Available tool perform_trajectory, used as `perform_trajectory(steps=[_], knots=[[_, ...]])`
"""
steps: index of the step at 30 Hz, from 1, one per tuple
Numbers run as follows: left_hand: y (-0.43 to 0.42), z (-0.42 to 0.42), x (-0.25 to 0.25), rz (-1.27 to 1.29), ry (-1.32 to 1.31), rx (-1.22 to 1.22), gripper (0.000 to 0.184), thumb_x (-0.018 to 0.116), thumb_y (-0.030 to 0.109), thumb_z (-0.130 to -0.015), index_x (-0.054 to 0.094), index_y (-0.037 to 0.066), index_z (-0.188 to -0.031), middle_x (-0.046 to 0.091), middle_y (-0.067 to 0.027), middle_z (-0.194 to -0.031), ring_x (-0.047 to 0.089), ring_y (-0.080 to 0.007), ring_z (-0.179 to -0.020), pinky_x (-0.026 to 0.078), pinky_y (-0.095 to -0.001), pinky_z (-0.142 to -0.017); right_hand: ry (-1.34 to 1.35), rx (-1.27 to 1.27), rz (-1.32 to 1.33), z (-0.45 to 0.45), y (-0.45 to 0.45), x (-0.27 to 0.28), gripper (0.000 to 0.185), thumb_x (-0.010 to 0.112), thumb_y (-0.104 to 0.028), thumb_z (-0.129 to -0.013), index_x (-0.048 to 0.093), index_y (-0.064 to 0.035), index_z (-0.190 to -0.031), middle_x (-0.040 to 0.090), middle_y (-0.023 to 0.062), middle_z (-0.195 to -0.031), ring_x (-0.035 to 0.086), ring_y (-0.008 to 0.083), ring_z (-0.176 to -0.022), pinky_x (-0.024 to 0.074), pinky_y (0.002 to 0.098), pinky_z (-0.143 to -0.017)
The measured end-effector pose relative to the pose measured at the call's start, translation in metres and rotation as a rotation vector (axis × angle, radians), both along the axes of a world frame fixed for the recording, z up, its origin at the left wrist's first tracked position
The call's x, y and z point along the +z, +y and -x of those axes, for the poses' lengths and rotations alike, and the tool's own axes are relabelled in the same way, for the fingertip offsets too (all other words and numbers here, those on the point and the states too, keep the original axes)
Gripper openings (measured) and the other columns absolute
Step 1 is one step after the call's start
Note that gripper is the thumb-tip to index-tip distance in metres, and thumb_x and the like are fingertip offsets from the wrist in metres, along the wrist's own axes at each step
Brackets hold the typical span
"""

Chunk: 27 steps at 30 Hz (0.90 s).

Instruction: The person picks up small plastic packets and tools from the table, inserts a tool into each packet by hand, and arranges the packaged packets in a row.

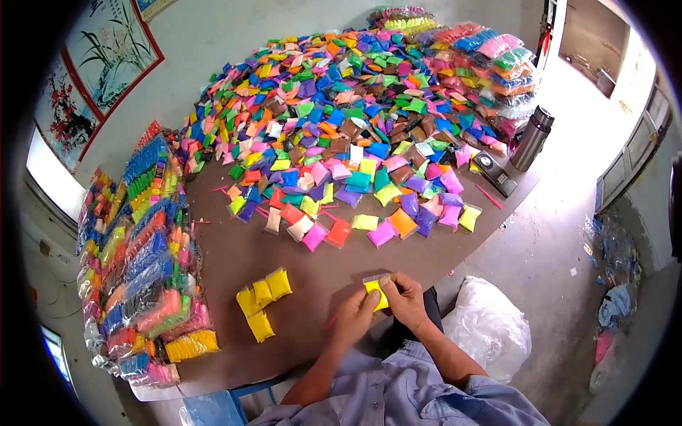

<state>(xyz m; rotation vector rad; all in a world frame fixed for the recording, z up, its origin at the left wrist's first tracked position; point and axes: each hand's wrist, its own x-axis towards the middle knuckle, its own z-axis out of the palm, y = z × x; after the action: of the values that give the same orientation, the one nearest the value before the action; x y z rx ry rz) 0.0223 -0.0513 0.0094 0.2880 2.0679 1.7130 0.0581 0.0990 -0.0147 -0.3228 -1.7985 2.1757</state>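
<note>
Between my two hands, over the table's near edge, is a small yellow packet (pixel 376 288) with a clear top edge. My left hand (pixel 355 312) grips it from the left, thumb on its face. From the right, my right hand (pixel 405 299) pinches its upper corner. Left of my hands lie several yellow packets (pixel 261 325) close together on the brown table (pixel 312 266). Part of the held packet is hidden by my fingers.
A large heap of coloured packets (pixel 305 128) covers the table's far side. Bundled bags (pixel 149 263) are stacked at left, more bundles (pixel 497 64) at back right. A steel thermos (pixel 531 138) and a dark scale-like device (pixel 495 174) stand right. A white plastic sack (pixel 490 330) sits on the floor.
</note>
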Motion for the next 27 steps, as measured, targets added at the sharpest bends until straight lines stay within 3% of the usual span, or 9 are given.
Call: perform_trajectory(steps=[2,3,6,7,9,13,18,20,27], knots=[[0.007,0.002,0.006,0.119,0.219,-0.002,0.034,0.063,0.033,-0.106,0.069,0.000,-0.113,0.072,-0.0143,-0.088,0.069,-0.0233,-0.076,0.053,-0.0383,-0.070,0.009,0.005,-0.014,0.006,0.003,-0.006,0.027,0.064,-0.023,-0.108,0.070,-0.0008,-0.093,0.056,-0.0064,-0.074,0.048,0.0020,-0.067,0.0386,0.0240,-0.056],[0.009,0.003,0.005,0.121,0.219,0.014,0.034,0.063,0.033,-0.106,0.069,0.000,-0.113,0.072,-0.0143,-0.088,0.069,-0.0233,-0.076,0.053,-0.0383,-0.070,0.011,0.008,-0.023,0.008,0.003,-0.008,0.030,0.062,-0.025,-0.109,0.069,-0.0009,-0.093,0.055,-0.0066,-0.073,0.048,0.0022,-0.066,0.0385,0.0244,-0.056],[0.018,0.007,0.006,0.211,0.428,0.023,0.038,0.062,0.037,-0.106,0.063,-0.001,-0.099,0.068,-0.0271,-0.086,0.065,-0.0477,-0.077,0.050,-0.0498,-0.062,-0.154,0.074,0.118,0.008,0.007,0.003,0.036,0.059,-0.030,-0.111,0.069,-0.0011,-0.091,0.054,-0.0067,-0.073,0.048,0.0026,-0.067,0.0386,0.0250,-0.057],[0.019,0.008,0.003,0.213,0.430,0.038,0.038,0.062,0.037,-0.106,0.063,-0.001,-0.099,0.068,-0.0271,-0.086,0.065,-0.0477,-0.077,0.050,-0.0498,-0.062,-0.152,0.089,0.116,0.010,0.007,0.000,0.036,0.059,-0.030,-0.111,0.069,-0.0011,-0.091,0.054,-0.0067,-0.073,0.048,0.0026,-0.067,0.0386,0.0250,-0.057],[0.021,0.012,-0.004,0.191,0.475,0.042,0.031,0.067,0.029,-0.103,0.064,0.000,-0.093,0.066,-0.0199,-0.074,0.064,-0.0343,-0.064,0.049,-0.0443,-0.060,-0.031,-0.030,-0.038,0.012,0.008,-0.008,0.039,0.057,-0.032,-0.112,0.069,-0.0012,-0.090,0.054,-0.0061,-0.073,0.049,0.0031,-0.067,0.0390,0.0250,-0.056],[0.022,0.007,-0.010,0.195,0.364,-0.004,0.038,0.065,0.034,-0.104,0.064,-0.002,-0.090,0.065,-0.0198,-0.075,0.063,-0.0309,-0.065,0.048,-0.0421,-0.061,0.011,-0.084,0.020,0.013,0.005,-0.010,0.039,0.056,-0.028,-0.112,0.067,-0.0009,-0.087,0.056,-0.0055,-0.071,0.050,0.0035,-0.067,0.0413,0.0251,-0.056],[0.025,0.006,-0.026,0.100,0.350,0.012,0.037,0.060,0.030,-0.107,0.062,-0.002,-0.089,0.065,-0.0198,-0.075,0.063,-0.0335,-0.066,0.048,-0.0431,-0.062,-0.049,-0.039,0.005,0.014,0.006,-0.005,0.040,0.055,-0.032,-0.113,0.069,-0.0025,-0.091,0.061,-0.0048,-0.080,0.051,0.0034,-0.071,0.0423,0.0238,-0.061],[0.023,0.007,-0.033,0.114,0.414,0.021,0.034,0.059,0.033,-0.107,0.065,0.001,-0.099,0.069,-0.0281,-0.089,0.068,-0.0476,-0.080,0.052,-0.0531,-0.065,-0.031,-0.029,-0.018,0.017,0.010,-0.015,0.039,0.055,-0.032,-0.114,0.068,-0.0027,-0.091,0.060,-0.0049,-0.080,0.051,0.0034,-0.070,0.0420,0.0238,-0.061],[0.024,0.008,-0.027,0.083,0.397,-0.010,0.032,0.060,0.032,-0.107,0.065,0.001,-0.098,0.069,-0.0263,-0.086,0.068,-0.0460,-0.077,0.053,-0.0520,-0.065,-0.106,0.001,0.010,0.015,0.013,-0.006,0.037,0.057,-0.029,-0.112,0.066,-0.0021,-0.088,0.059,-0.0044,-0.076,0.052,0.0046,-0.069,0.0430,0.0255,-0.059]])
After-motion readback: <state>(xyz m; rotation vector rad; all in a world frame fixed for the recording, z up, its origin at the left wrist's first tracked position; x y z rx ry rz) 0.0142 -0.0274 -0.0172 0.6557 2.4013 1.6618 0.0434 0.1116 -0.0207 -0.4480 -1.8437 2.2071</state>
